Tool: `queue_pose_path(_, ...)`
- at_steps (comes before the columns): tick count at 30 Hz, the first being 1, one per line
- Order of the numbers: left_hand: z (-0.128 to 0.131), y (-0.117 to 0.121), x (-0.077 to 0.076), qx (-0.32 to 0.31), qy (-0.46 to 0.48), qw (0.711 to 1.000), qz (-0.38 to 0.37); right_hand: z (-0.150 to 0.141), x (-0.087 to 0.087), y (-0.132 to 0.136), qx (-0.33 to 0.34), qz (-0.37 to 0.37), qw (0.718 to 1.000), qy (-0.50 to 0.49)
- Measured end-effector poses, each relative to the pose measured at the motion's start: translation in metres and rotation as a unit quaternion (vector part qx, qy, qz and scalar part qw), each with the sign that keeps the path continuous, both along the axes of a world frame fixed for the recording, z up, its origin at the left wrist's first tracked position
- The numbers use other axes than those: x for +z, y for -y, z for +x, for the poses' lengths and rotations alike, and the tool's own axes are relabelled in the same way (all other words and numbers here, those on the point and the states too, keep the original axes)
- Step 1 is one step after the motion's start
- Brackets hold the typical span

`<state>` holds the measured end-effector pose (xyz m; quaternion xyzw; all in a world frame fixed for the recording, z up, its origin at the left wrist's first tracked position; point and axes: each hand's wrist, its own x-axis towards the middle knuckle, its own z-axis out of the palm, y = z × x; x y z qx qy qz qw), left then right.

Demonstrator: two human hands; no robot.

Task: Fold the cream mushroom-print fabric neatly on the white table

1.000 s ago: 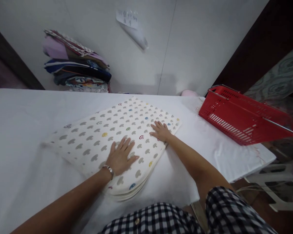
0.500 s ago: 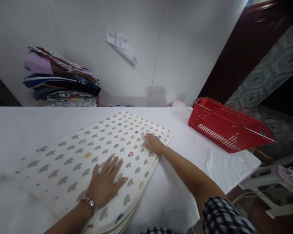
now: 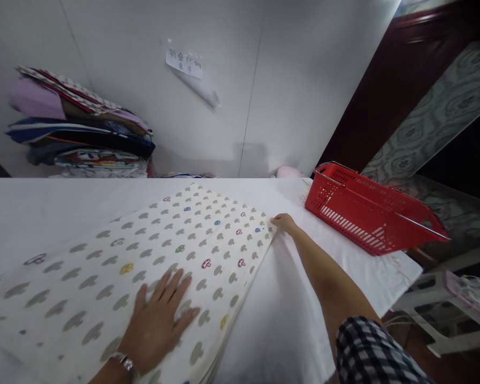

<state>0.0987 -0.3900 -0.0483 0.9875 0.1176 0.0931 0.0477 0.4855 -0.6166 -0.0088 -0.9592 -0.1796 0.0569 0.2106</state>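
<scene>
A folded white cloth (image 3: 156, 233) printed with grey mushrooms and a few coloured ones lies in layers across the white-covered table. My left hand (image 3: 157, 319) rests flat on its near part, fingers spread, with a metal watch on the wrist. At the cloth's far right corner my right hand (image 3: 285, 222) pinches the edge between thumb and fingers. The lower left part of the cloth runs out of view.
A red plastic basket (image 3: 368, 205) with metal handles stands at the table's right end. Folded fabrics (image 3: 84, 122) are piled behind the table at left. A paper note (image 3: 184, 62) hangs on the wall. A white plastic stool (image 3: 444, 309) stands at right.
My right hand has gone from lying on the cloth to gripping its far right corner. My left hand stays flat on the cloth. The view has shifted slightly.
</scene>
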Motion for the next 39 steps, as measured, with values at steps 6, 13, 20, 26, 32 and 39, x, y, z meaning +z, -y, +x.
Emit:
queue_pose_path(6,-0.002,-0.001,-0.002,-0.01,0.024,1.0,0.01,0.012,0.005,-0.012,0.026,0.005,0.999,-0.025)
queue_pose_path(13,-0.001,-0.002,-0.004,-0.024,0.057,0.998,0.023,0.018,0.001,-0.011,0.031,0.008,0.997,-0.07)
queue_pose_path(20,0.0,-0.001,0.0,-0.009,0.023,1.0,0.008,0.017,0.0,-0.002,0.008,-0.041,0.997,-0.065)
queue_pose_path(26,0.0,0.001,0.004,-0.003,0.001,1.0,0.008,0.008,0.01,0.014,0.002,-0.019,0.992,-0.126)
queue_pose_path(32,0.001,0.0,0.001,-0.008,0.012,1.0,0.016,0.0,0.02,0.017,0.007,0.025,0.988,-0.155)
queue_pose_path(39,0.0,-0.002,-0.001,-0.013,0.015,1.0,0.01,0.002,0.014,0.006,0.01,0.025,0.987,-0.156)
